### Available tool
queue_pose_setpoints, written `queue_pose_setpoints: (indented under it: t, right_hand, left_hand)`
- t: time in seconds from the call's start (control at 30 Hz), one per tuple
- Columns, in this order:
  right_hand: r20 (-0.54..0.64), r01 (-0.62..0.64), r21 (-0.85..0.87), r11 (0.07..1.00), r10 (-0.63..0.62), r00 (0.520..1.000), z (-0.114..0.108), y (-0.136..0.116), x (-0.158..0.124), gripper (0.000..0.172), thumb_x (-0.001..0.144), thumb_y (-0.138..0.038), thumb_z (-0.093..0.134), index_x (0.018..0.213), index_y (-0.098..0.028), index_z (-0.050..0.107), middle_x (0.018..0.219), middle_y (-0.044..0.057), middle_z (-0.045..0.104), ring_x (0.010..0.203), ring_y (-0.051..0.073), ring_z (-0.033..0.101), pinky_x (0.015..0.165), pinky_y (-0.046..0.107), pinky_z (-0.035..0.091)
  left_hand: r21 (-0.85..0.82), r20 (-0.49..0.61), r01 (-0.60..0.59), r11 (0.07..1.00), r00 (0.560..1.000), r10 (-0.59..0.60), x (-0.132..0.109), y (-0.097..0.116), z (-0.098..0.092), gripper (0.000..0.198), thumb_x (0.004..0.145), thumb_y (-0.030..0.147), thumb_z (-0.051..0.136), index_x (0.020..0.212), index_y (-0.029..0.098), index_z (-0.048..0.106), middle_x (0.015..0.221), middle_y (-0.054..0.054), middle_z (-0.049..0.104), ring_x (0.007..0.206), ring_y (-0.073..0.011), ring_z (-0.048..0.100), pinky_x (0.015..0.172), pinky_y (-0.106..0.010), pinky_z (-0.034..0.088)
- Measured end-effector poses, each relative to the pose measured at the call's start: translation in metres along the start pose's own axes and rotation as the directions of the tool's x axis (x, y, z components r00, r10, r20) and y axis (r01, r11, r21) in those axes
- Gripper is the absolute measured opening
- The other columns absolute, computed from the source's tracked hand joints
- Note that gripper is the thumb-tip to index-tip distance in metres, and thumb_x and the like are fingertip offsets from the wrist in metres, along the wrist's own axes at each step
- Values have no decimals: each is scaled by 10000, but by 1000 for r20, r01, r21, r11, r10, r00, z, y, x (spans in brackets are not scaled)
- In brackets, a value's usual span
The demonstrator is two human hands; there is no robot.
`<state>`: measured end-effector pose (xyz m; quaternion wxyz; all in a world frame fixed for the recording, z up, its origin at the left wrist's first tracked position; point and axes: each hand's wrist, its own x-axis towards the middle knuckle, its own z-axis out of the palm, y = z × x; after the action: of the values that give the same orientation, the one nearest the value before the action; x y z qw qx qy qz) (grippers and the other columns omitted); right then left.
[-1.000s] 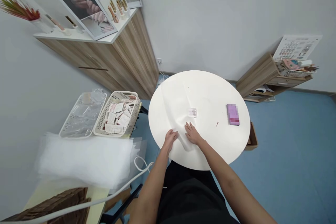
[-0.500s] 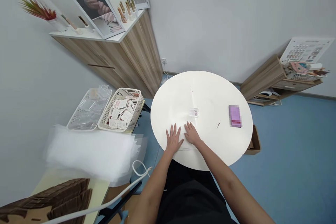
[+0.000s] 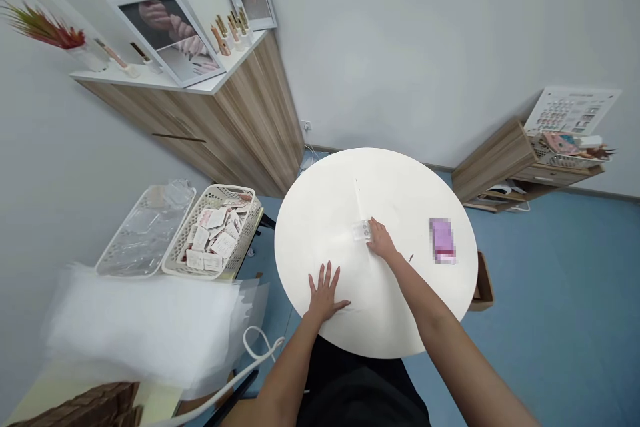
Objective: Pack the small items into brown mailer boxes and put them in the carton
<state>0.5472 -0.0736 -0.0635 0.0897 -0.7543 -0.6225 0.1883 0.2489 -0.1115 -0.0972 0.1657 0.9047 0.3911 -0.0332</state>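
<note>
My left hand (image 3: 324, 297) lies flat near the front left of the white round table (image 3: 320, 193), fingers spread and thumb out to the right. It holds nothing. My right hand (image 3: 381, 241) is at the right edge of a small clear packet (image 3: 361, 231) with little round marks in it. Thumb and fingertips are apart around that edge; no firm grip shows. Faint lines and creases, maybe from a thin clear or white sheet, run above the packet and beside my left hand.
A blurred purple item (image 3: 443, 240) and a small dark scrap (image 3: 411, 257) lie on the table's right side. To the left stand a basket of cards (image 3: 213, 230), a basket of clear plastic (image 3: 145, 230) and a stack of translucent sheets (image 3: 145, 327). A white cable (image 3: 225, 383) crosses lower left.
My right hand has moved forward and right, from beside my left hand to the clear packet. My left hand stays flat on the table. The whole view has shifted slightly.
</note>
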Motion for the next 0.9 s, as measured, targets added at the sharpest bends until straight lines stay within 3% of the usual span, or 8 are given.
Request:
queue_pose_setpoints:
  t: [0.13, 0.23, 0.3, 0.37, 0.5, 0.63, 0.77, 0.9]
  right_hand:
    - [129, 76, 11, 997, -76, 989, -2, 7, 27, 880, 707, -204, 530, 1519, -165, 192, 1564, 120, 295, 1425, 326, 221, 1111, 498, 224]
    - [130, 105, -12, 994, -102, 986, -5, 9, 32, 810, 729, -207, 544, 1490, -179, 268, 1486, 120, 417, 1372, 311, 310, 1104, 467, 246]
    - [75, 85, -41, 996, -81, 994, -9, 14, 27, 756, 744, -237, 583, 1449, -137, 330, 1410, 162, 471, 1289, 319, 396, 1078, 446, 292]
    - [-14, -17, -62, 998, 16, 1000, -14, 23, 16, 732, 762, -274, 609, 1419, -83, 351, 1350, 210, 486, 1212, 340, 442, 1032, 447, 345]
    - [-213, -179, -7, 984, 174, 961, -21, 30, -16, 743, 836, -366, 568, 1444, -59, 269, 1335, 236, 450, 1188, 362, 434, 995, 473, 385]
    - [-268, -59, 73, 996, 77, 960, -13, 1, -47, 761, 874, -415, 522, 1485, -95, 200, 1383, 223, 405, 1264, 355, 382, 1054, 499, 345]
    - [-151, 136, 100, 986, -120, 981, 12, -43, -73, 776, 860, -378, 543, 1507, -140, 186, 1414, 195, 412, 1299, 344, 365, 1079, 516, 326]
    - [-58, 169, 84, 982, -164, 985, 37, -71, -95, 747, 843, -349, 568, 1489, -151, 250, 1397, 184, 449, 1281, 338, 397, 1073, 524, 336]
  left_hand:
    - [8, 8, 2, 1000, 1000, -2, 0, 2, -2, 1036, 753, 790, 489, 1541, 261, 74, 1615, -148, 82, 1466, -417, 64, 1085, -715, -47]
    - [10, 10, 9, 1000, 1000, -9, 0, 3, -4, 1043, 747, 784, 508, 1540, 268, 69, 1616, -141, 92, 1466, -418, 56, 1087, -713, -35]
    - [10, 4, 16, 1000, 1000, -16, 0, 4, -4, 1042, 744, 776, 523, 1540, 272, 80, 1616, -136, 104, 1467, -418, 42, 1096, -702, -18]
    - [4, -5, 20, 1000, 1000, -20, 0, 4, -5, 1041, 739, 770, 538, 1540, 279, 91, 1617, -129, 110, 1469, -416, 29, 1106, -688, -5]
    - [-23, -12, -2, 1000, 1000, 2, -2, 4, -10, 1056, 743, 769, 534, 1544, 266, 65, 1620, -132, 84, 1471, -408, 22, 1114, -672, -13]
    - [-61, 9, -65, 996, 998, 65, -6, 1, -18, 1094, 765, 788, 474, 1545, 198, -15, 1612, -177, 74, 1475, -387, 40, 1104, -675, -60]
    - [-55, 8, -134, 989, 991, 135, -10, 0, -24, 1024, 803, 769, 431, 1548, 192, 29, 1603, -183, 129, 1476, -385, 49, 1095, -684, -74]
    - [-48, -4, -121, 991, 993, 121, -19, 0, -28, 973, 834, 725, 434, 1549, 194, 42, 1598, -178, 166, 1477, -386, 38, 1094, -696, -63]
